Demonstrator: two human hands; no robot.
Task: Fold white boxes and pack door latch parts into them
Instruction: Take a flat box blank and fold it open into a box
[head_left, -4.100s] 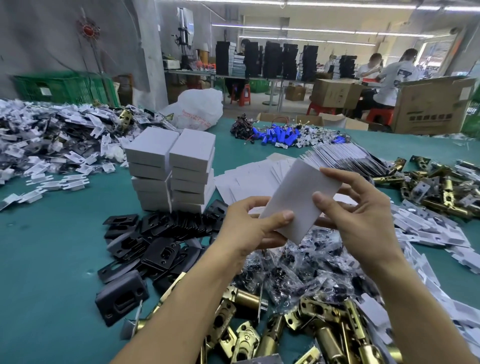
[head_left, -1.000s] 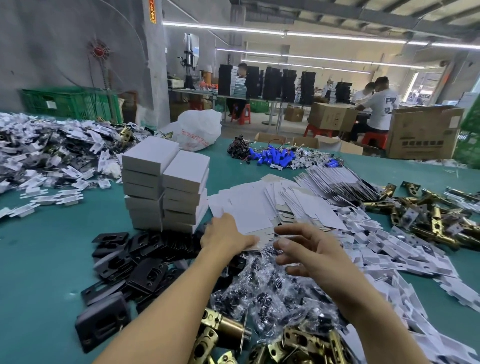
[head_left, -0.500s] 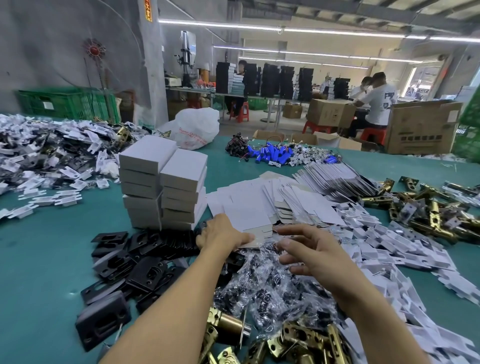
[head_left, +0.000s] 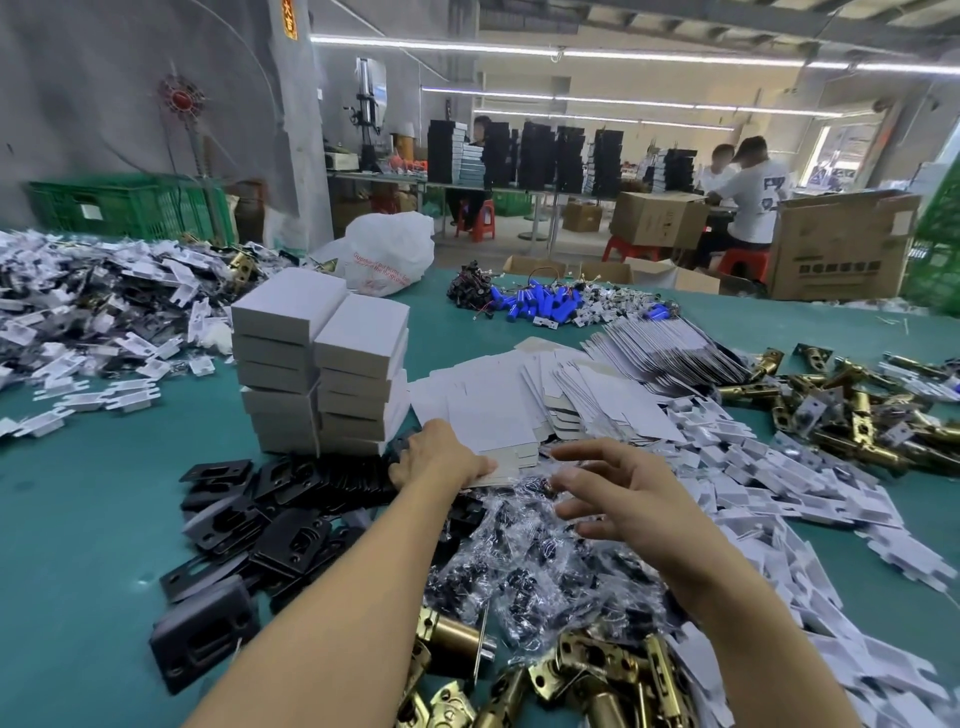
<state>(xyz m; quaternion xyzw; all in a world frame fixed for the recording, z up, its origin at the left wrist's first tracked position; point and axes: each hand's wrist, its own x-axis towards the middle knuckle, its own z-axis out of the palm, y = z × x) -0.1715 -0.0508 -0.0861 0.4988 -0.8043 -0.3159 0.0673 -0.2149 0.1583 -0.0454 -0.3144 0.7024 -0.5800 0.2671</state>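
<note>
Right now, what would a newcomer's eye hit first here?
The stacked white boxes stand tallest, centre-left on the green table. Mid-frame, the left hand touches the near edge of the flat blanks while the right hand hovers open over bagged parts. Left of the arms lie black plates; brass latches crowd the bottom edge.

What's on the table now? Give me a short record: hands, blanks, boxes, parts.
left hand: pinches near edge of blanks
right hand: open, over bags, holding nothing
boxes: folded, two stacks left of blanks
plates: black, heaped in front of boxes
latches: brass, nearest the camera
</note>
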